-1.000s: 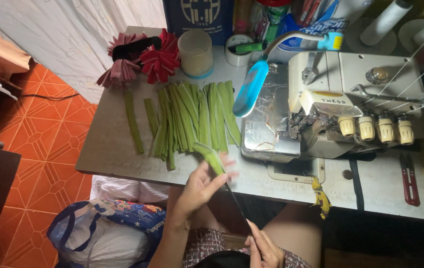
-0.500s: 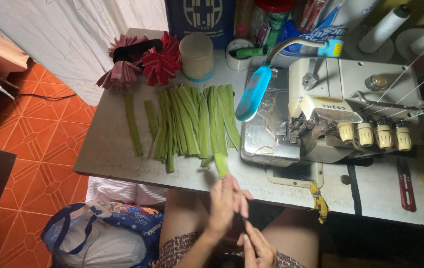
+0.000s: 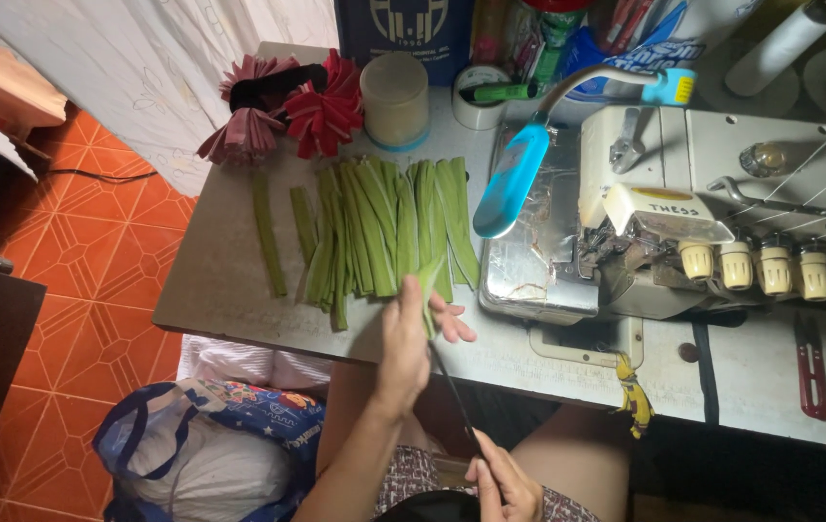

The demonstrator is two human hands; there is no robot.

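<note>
**Green strip pinched at the table's near edge**

A green fabric strip [image 3: 429, 290] is held at the near edge of the table [image 3: 229, 290], just in front of the row of like strips. The left hand [image 3: 413, 338] pinches its lower end between thumb and fingers, the other fingers spread out to the right. From this hand a thin dark strand [image 3: 451, 391] runs down and toward the person's lap, where the right hand [image 3: 505, 483] is closed about its lower end, low in the picture and off the table.

The pile of green strips [image 3: 374, 232] lies fanned side by side across the middle of the table, their lengths running from the far side toward the near edge. One strip [image 3: 268, 242] lies apart to the left of the rest. At the far left corner sits a cluster of pleated red and maroon fabric flowers [image 3: 287, 111], and beside them a cream cylindrical container [image 3: 394, 97]. A white overlock sewing machine [image 3: 683, 213] takes up the right half of the table, with a blue lamp on a bent neck [image 3: 514, 179] hanging over its metal plate. On the tiled floor below the near left corner lies a blue bag [image 3: 210, 445].
</note>
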